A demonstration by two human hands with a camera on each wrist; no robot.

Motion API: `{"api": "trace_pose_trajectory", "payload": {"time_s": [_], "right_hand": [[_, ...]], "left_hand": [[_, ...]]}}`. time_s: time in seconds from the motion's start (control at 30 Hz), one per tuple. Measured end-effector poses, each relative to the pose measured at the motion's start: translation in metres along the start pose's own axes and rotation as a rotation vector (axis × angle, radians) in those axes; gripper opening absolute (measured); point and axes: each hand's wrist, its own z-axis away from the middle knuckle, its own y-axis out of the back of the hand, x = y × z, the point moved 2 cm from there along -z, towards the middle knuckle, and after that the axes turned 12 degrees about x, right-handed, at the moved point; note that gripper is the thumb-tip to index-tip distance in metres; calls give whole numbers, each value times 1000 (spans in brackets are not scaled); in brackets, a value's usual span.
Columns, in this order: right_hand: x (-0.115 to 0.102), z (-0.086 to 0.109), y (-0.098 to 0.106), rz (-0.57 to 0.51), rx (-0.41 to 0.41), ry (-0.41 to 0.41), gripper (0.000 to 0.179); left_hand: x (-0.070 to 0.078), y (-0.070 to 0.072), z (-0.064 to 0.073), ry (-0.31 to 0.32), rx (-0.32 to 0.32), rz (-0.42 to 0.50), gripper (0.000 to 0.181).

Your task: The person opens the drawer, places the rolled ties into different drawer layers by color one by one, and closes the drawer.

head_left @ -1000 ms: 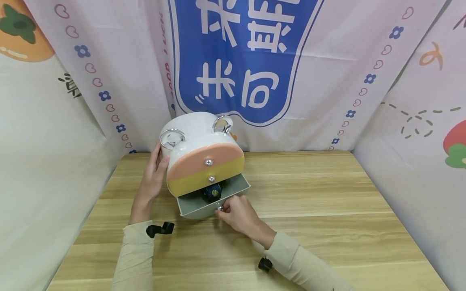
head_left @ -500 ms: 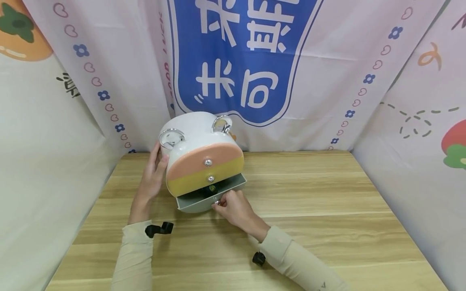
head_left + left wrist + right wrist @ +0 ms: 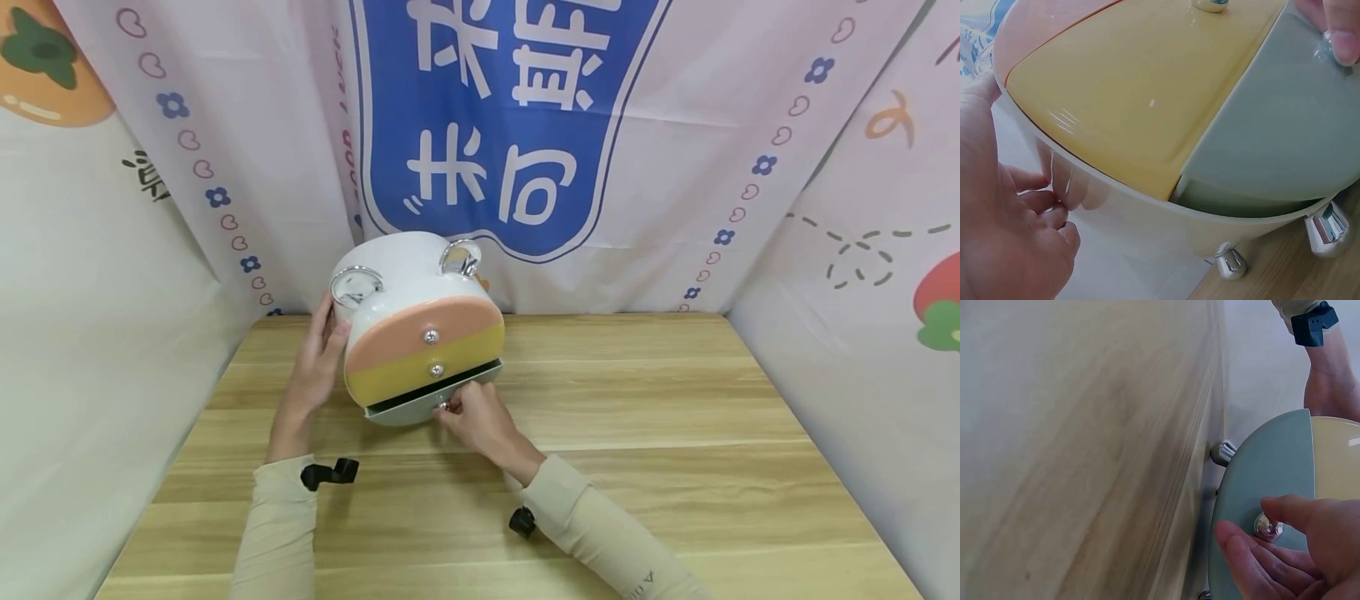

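A rounded white drawer box [image 3: 405,260] with two silver ear-like loops stands tilted toward the left of the table. Its front has a pink drawer [image 3: 393,333], a yellow drawer [image 3: 1129,94] and, lowest, a grey-green drawer [image 3: 401,412] that sticks out by a narrow gap. At that lowest drawer, my right hand [image 3: 483,425] has thumb and fingers at the silver knob [image 3: 1268,527], pinching it. My left hand [image 3: 311,375] rests against the box's left side, fingers touching the white wall. What lies inside the drawer is hidden.
Short silver feet [image 3: 1230,261] hold the box above the wooden table [image 3: 637,450]. A printed white curtain [image 3: 660,208] hangs close behind it, with more cloth along both sides. Black camera mounts [image 3: 330,473] sit at both wrists.
My right hand has pushed the grey-green drawer inward by its knob. The dark blue item seen inside it earlier is now out of sight. My left hand stays on the box's side.
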Motion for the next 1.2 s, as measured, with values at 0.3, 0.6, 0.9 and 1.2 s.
{"api": "trace_pose_trajectory", "payload": {"time_s": [0.3, 0.6, 0.9, 1.2], "right_hand": [[2, -7, -6, 9, 1, -9, 33], [2, -11, -9, 29, 6, -5, 29], [1, -13, -9, 30, 13, 13, 21], [0, -13, -8, 13, 8, 9, 30]], "left_hand": [[-1, 0, 1, -5, 2, -17, 68], [0, 0, 1, -9, -1, 12, 69], [1, 1, 1, -4, 1, 15, 68], [1, 0, 1, -8, -1, 22, 68]]}}
